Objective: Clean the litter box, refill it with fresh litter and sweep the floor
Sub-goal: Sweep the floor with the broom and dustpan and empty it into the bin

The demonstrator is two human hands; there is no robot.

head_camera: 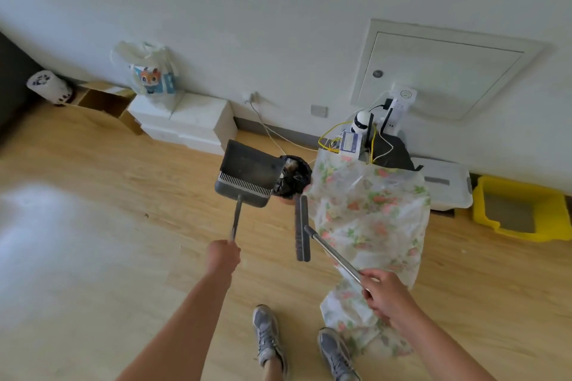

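- dustpan [247, 170]: dark grey, with a white comb strip
- bin bag [295, 178]: black
- sheet [368, 213]: white, pink and green floral print
- litter box [495, 226]: yellow
- floor [123, 195]: light wood
- shoes [267, 337]: grey

- Bare left hand [223, 257] and right hand [387, 297], forearms [192, 312] likewise uncovered to the frame edge.
- Grey lace-up left sneaker [267, 337] and right sneaker [335, 356], possibly mesh, pale soles.

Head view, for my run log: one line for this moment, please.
left hand grips dustpan | dustpan tilted at bin | right hand grips broom
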